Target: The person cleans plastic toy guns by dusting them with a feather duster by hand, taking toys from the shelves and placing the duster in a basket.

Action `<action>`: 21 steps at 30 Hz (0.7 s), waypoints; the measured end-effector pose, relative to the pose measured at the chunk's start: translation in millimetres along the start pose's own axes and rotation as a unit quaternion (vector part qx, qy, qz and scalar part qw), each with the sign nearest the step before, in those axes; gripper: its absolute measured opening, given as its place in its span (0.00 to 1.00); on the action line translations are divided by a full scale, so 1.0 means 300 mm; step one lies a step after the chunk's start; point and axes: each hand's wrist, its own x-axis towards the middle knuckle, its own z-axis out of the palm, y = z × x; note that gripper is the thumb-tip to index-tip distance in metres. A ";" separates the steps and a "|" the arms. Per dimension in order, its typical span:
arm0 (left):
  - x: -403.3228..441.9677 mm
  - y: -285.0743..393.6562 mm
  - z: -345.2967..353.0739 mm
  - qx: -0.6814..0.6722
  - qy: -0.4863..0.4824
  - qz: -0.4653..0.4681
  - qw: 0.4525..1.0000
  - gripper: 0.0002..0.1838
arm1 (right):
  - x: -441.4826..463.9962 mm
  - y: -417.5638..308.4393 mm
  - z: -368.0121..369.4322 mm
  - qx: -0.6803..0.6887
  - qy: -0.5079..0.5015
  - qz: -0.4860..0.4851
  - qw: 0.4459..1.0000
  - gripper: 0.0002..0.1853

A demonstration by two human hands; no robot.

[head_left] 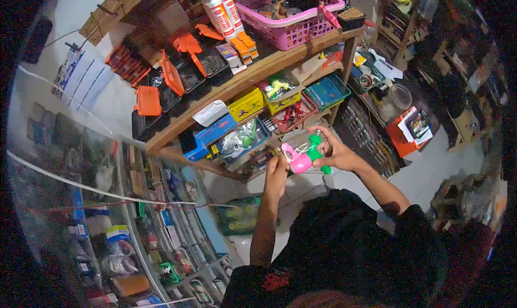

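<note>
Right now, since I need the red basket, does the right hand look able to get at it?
Probably yes: nothing visible blocks the red basket, just beyond the right hand, though that hand holds the green item and may need freeing first.

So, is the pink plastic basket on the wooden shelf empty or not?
Not empty: through the open top of the pink plastic basket, a jumble of small dark and brown items shows inside.

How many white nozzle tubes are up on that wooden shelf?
2. The left tube and the right tube are side by side, just left of the pink basket. Others may be hidden behind them.
</note>
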 end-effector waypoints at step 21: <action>0.181 -0.074 0.253 0.130 0.098 0.088 0.983 0.08 | -0.059 -0.032 -0.198 -0.271 0.223 -0.106 0.930 0.43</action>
